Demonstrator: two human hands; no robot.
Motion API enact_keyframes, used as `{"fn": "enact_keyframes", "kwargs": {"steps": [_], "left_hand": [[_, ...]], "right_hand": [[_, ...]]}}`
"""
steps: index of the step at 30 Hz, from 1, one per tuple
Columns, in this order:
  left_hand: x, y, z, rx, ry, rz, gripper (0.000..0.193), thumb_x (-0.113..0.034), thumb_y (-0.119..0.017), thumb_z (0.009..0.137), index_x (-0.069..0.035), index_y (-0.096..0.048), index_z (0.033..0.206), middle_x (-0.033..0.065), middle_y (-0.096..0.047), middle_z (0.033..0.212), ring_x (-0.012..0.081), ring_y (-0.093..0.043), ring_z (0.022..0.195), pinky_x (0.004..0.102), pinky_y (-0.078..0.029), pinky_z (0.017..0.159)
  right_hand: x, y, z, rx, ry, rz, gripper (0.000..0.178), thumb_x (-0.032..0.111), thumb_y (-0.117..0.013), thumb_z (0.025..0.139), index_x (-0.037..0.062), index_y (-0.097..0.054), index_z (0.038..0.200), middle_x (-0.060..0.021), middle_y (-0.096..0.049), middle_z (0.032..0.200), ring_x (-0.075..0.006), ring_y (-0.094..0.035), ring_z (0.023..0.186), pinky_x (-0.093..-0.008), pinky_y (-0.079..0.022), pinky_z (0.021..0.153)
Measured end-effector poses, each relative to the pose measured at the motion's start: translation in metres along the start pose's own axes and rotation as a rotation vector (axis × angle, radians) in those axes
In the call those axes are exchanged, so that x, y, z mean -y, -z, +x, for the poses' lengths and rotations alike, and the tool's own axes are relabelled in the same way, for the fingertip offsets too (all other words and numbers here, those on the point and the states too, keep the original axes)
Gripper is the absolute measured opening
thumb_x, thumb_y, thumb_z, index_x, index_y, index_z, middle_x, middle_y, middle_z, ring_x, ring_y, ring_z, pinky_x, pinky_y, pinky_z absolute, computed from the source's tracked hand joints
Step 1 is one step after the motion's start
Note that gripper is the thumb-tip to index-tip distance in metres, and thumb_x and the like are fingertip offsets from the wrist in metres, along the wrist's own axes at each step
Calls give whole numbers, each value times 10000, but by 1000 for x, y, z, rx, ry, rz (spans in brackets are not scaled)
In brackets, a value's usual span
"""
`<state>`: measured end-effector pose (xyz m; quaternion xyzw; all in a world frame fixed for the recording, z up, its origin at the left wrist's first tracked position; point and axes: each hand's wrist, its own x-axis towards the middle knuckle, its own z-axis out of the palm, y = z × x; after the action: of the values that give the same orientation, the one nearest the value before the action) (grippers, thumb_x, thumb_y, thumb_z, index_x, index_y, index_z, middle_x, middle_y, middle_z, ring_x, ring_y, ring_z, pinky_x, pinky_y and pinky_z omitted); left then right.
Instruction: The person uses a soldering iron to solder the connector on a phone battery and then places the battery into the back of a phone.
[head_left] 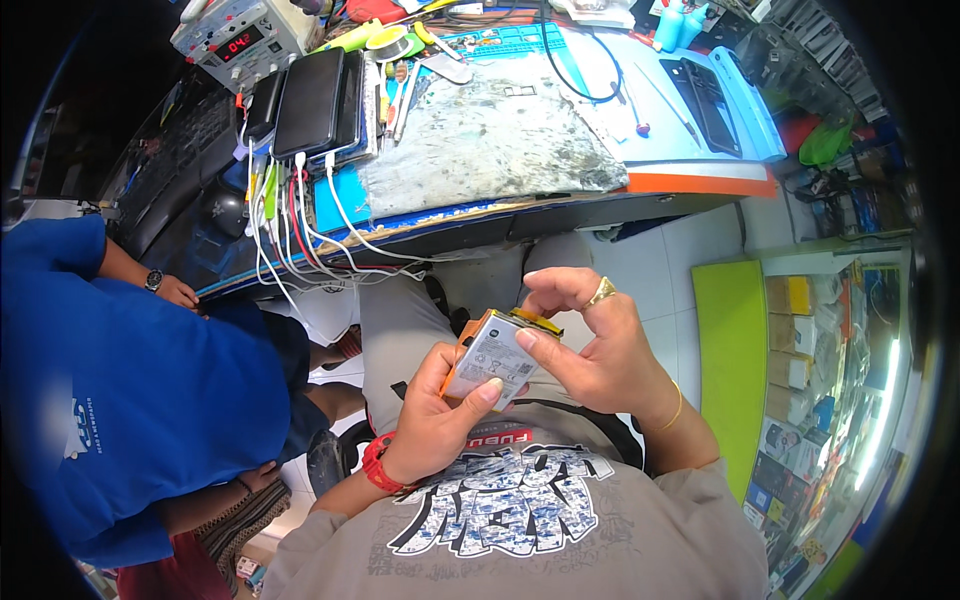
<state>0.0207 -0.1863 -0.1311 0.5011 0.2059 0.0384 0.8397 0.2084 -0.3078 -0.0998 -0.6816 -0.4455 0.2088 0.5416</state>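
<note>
Left hand (437,420) grips the grey battery (485,360), nearer than the workbench (570,213); right hand (610,345) thumbs its far end, fuller hold undetermined. Battery is uninstalled; work at the yellow strip (539,320) (attachment unconfirmed) appears unfinished.

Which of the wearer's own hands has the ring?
The right hand, at the yellow-edged end of the flat grey pack: a gold ring shows on a finger. The left hand shows none; its wrist wears a red watch.

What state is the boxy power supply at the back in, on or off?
On: red digits glow on the power supply.
</note>
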Motion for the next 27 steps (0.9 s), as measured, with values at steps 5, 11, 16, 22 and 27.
{"fn": "enact_keyframes", "kwargs": {"steps": [5,11,16,22,27], "left_hand": [[1,1,0,3,6,19,312,-69,-579,1037,-47,-400,1292,205,-631,1296,291,-694,1135,387,-589,937],[0,2,0,-15,20,73,242,-68,-581,1036,-43,-412,1208,216,-641,1264,278,-699,1120,389,-589,928],[3,3,2,-16,19,115,236,-74,-585,1037,-37,-417,1197,208,-644,1252,275,-699,1110,394,-592,933],[2,2,5,-13,20,28,251,-90,-598,1035,-28,-420,1201,208,-639,1255,268,-695,1112,394,-605,917],[-1,2,5,-16,52,39,264,-93,-601,1033,-33,-419,1215,205,-643,1255,283,-708,1084,389,-611,902]], "right_hand": [[-1,5,3,28,16,-60,381,24,-762,855,-39,-623,1203,-178,-720,942,-268,-737,863,-347,-585,757],[-4,11,6,68,182,-265,391,-8,-749,834,-51,-621,1200,-188,-714,931,-304,-708,783,-363,-546,646],[-10,7,5,43,349,-409,382,-28,-732,836,-52,-621,1201,-182,-690,884,-306,-675,734,-362,-532,632],[-6,12,4,76,-407,366,337,48,-595,1012,-43,-540,1332,-84,-692,916,-154,-670,844,-305,-550,746],[-13,16,1,24,-371,521,320,164,-558,1068,-35,-562,1319,-70,-694,1017,-124,-647,959,-289,-557,810]]}}
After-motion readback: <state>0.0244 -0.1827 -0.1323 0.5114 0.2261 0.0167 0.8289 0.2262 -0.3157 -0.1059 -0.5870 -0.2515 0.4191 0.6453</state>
